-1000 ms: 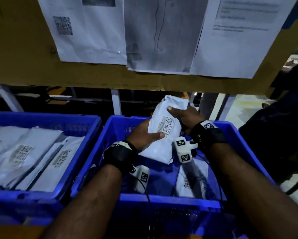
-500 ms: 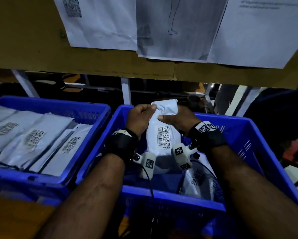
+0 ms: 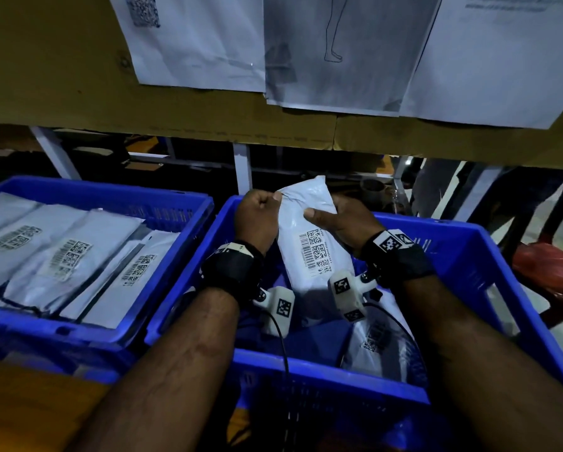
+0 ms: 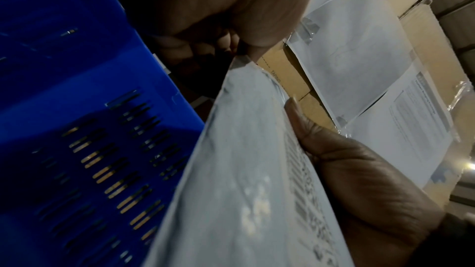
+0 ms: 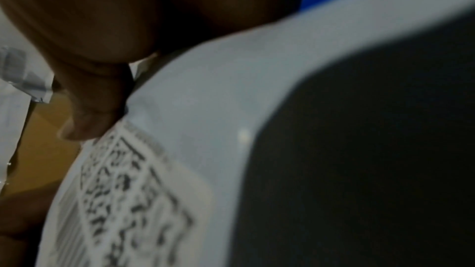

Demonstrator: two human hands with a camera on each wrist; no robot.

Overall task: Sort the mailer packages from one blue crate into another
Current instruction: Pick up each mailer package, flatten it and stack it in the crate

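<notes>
Cardboard wall (image 3: 61, 76) with taped-up paper sheets (image 3: 195, 40) behind, two blue crates side by side underneath, pretty dim lighting overall. So compared with a second ago the white mailer (image 3: 309, 243) has been swung from tilted to standing nearly upright, label (image 3: 316, 252) facing the camera, and it's lifted clear above the right crate (image 3: 469, 252). The left hand (image 3: 257, 220) went from cupping the lower edge to pinching the top left corner, fingers curled in tight with the thumb on the plastic; the left wrist view shows that corner tucked right under the thumb. The right hand (image 3: 342, 220) grips the right edge, thumb laid across the front just above the label and the other fingers hidden behind. My read is the barcode's being checked before it goes over, so the pickup is done and the transfer isn't yet. Going outward: at least one more mailer (image 3: 381, 340) lies in the bottom of the right crate below the wrists, and the left crate (image 3: 162, 203) holds a row of mailers (image 3: 78, 256) laid flat, labels up, well apart from the held one.
</notes>
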